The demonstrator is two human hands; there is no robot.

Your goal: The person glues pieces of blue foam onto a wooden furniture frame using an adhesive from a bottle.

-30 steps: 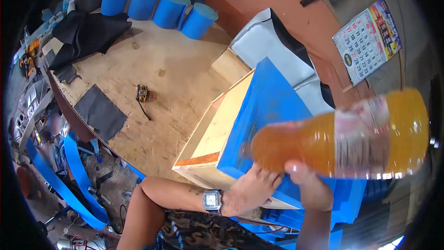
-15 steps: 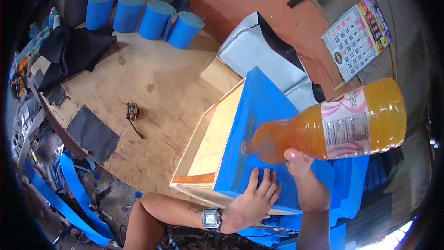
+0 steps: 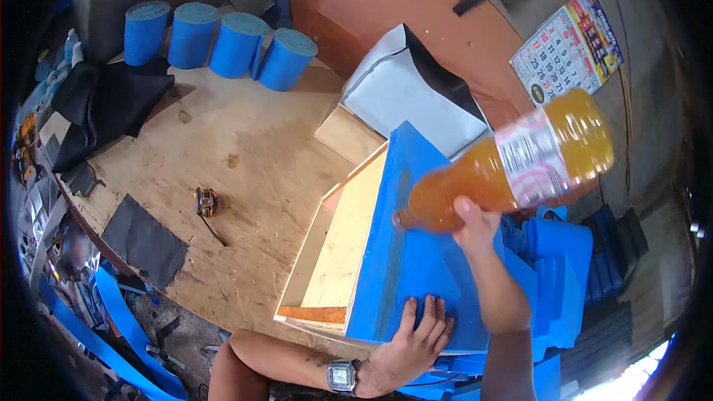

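Note:
In my right hand (image 3: 477, 229) is a large plastic bottle (image 3: 464, 182) of orange liquid with a pink and white label. It is tipped, its narrow mouth pointing down-left over the edge of a blue foam sheet (image 3: 445, 267). A darker strip runs along the foam near that mouth. The foam covers one side of a wooden box frame (image 3: 338, 260). My left hand (image 3: 407, 349), a digital watch on its wrist, lies on the lower part of the foam with fingers stretched out.
On the wooden table (image 3: 245, 119) lie a tape measure (image 3: 206, 202), black fabric (image 3: 111, 100) and a dark square piece (image 3: 145, 241). Several blue foam rolls (image 3: 238, 44) stand at the back. Behind the box is a white-covered block (image 3: 405, 89). More blue foam (image 3: 561, 275) is stacked at right.
My right hand has moved the bottle up and to the left in view, its mouth now higher along the foam edge. My left hand stays on the foam.

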